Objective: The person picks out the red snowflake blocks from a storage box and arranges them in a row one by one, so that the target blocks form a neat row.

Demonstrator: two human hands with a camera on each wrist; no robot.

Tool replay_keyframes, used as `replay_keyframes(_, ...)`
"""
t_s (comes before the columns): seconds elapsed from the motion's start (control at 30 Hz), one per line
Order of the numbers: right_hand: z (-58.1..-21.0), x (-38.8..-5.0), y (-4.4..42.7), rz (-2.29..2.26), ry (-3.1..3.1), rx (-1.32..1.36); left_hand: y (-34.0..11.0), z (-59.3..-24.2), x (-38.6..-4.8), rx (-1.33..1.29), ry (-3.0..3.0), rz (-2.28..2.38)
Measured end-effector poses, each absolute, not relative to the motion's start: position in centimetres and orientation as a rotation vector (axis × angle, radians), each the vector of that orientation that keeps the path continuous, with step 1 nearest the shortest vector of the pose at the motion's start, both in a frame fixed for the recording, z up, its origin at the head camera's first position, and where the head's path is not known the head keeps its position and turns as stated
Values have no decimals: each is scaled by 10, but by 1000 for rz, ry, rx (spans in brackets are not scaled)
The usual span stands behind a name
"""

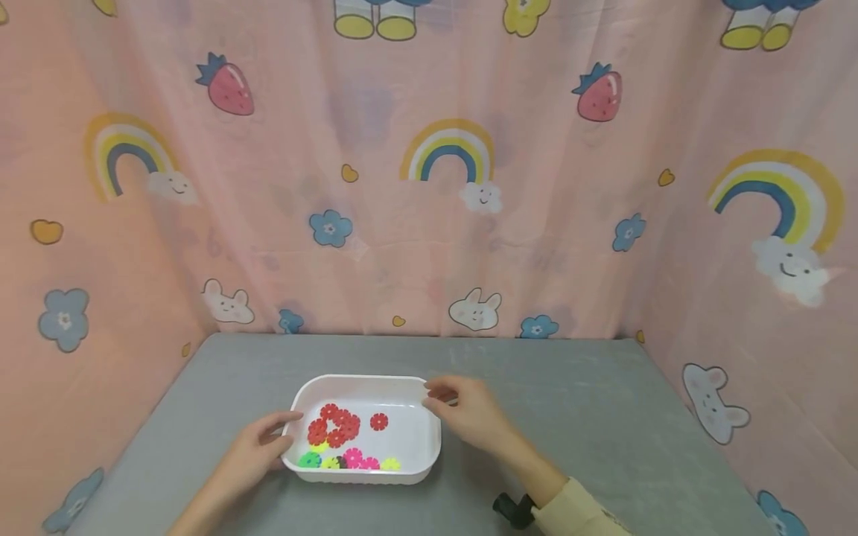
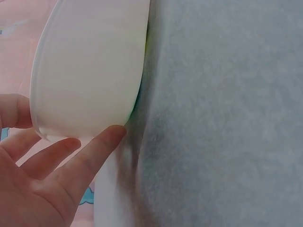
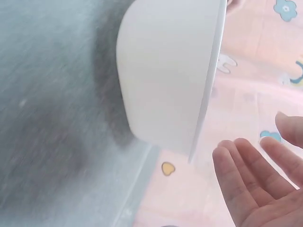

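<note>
A white tray [image 1: 362, 478] stands on the grey table, holding several red notched discs [image 1: 349, 426] plus green [image 1: 310, 459], yellow [image 1: 391, 464] and pink [image 1: 352, 456] ones along its near side. The left hand [image 1: 244, 454] grips the tray's left end; in the left wrist view the fingers of that hand [image 2: 47, 184] lie against the outer wall of the tray [image 2: 90, 66]. At the tray's far right corner is the right hand [image 1: 472, 417], fingers bent loosely. The right wrist view shows this hand [image 3: 265, 184] empty, apart from the tray [image 3: 165, 71].
The grey table [image 1: 570, 424] extends around the tray on all sides. A pink patterned curtain [image 1: 402, 275] hangs behind the table and along both sides. A black object [image 1: 513, 511] is by the right wrist, next to a beige sleeve [image 1: 576, 512].
</note>
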State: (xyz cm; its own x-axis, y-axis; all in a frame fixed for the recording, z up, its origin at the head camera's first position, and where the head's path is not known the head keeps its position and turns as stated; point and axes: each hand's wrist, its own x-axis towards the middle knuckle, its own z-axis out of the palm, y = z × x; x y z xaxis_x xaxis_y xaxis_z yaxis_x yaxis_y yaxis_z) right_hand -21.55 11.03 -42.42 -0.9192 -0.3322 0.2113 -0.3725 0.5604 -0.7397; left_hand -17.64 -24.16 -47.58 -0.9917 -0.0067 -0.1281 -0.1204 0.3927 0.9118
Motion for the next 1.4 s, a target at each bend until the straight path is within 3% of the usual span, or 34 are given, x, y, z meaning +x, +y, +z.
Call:
replay_keyframes(0.9, -446, -240, 38, 1353, -2856, 734, -251, -477, -170, -109, 2506, 1672)
replay_keyframes(1.4, -463, -252, 12, 1126, -3065, 756, -251, -474, -180, -136, 2545, 1604)
